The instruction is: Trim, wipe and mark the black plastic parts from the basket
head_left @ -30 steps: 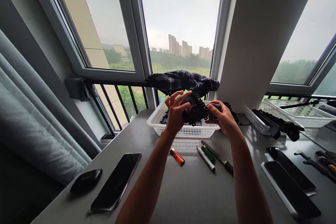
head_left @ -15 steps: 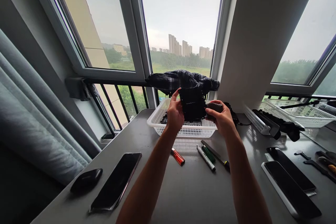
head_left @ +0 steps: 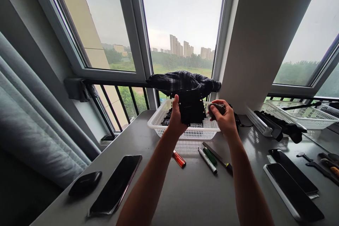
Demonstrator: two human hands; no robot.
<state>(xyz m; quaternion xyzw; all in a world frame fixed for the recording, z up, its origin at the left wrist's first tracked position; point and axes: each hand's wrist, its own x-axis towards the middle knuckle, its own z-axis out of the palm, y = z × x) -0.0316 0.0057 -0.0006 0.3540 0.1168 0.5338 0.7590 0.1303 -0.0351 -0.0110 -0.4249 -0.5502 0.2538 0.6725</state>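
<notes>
My left hand (head_left: 177, 118) grips a flat, black, squarish plastic panel (head_left: 192, 108) by its left and lower edge, with the thumb pointing up. The panel has small notches along its sides and is upright over a white perforated basket (head_left: 189, 134). Pinched in my right hand (head_left: 227, 119) is a dark grey-green wad (head_left: 217, 108), perhaps a folded cloth; its exact kind is unclear. A small gap separates the wad from the panel's right edge. Black lattice-like parts (head_left: 166, 118) lie in the basket, partly hidden by the panel and my left hand.
Nearer me on the grey table lie a red lighter (head_left: 179, 159), a white marker (head_left: 208, 160), a green object (head_left: 210, 155) and a flat file (head_left: 215, 153). Phones (head_left: 116, 183) and a black mouse (head_left: 85, 183) flank my arms. More baskets (head_left: 261, 122) stand right; a plaid cloth (head_left: 182, 82) hangs behind.
The panel has dropped slightly, and my left hand's grip has shifted lower on it. My right hand has drawn the wad away from the panel's right edge.
</notes>
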